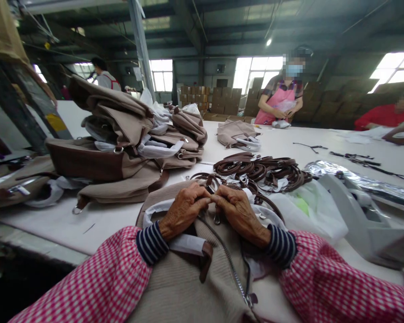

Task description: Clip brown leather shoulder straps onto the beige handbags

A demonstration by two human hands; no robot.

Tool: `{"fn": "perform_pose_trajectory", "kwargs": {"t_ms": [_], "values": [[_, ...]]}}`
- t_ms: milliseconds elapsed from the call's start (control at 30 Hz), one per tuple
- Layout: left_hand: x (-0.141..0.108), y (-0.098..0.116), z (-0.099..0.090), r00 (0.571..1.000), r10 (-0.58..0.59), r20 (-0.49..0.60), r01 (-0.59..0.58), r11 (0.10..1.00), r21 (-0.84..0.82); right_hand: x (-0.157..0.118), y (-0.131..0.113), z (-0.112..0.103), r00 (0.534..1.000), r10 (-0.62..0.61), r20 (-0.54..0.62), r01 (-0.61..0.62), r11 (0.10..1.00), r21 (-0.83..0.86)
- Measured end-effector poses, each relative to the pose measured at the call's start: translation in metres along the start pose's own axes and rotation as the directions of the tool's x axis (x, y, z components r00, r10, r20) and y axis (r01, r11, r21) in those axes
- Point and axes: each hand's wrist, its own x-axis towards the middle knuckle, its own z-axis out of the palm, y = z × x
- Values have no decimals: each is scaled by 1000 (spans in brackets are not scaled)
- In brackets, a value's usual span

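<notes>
The left hand (183, 211) and right hand (239, 211) hide whatever they pinch on the beige ribbed handbag (175, 287), whose lower end runs off the bottom edge of the head view, as does its zip (230, 273). The pale grey machine (366, 224) is cut off at the right edge, and so is the co-worker in a red top (387, 116). The thin dark cords (353, 157) on the far counter (279, 143) are too small to tell apart
</notes>
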Motion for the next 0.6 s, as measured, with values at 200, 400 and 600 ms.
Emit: {"fn": "perform_pose_trajectory", "kwargs": {"t_ms": [200, 400, 600], "values": [[-3, 23, -22, 965, 246, 93, -262, 936, 236, 0, -8, -48, 986, 5, 167, -34, 985, 169], [-20, 77, -46, 730, 206, 652, -542, 756, 368, -33, -13, -102, 969, -95, 230, 150, 960, -235], [-26, 74, -36, 795, 77, 602, -506, 630, 589, -46, -4, -72, 880, -180, 440, 432, 689, -582]]}}
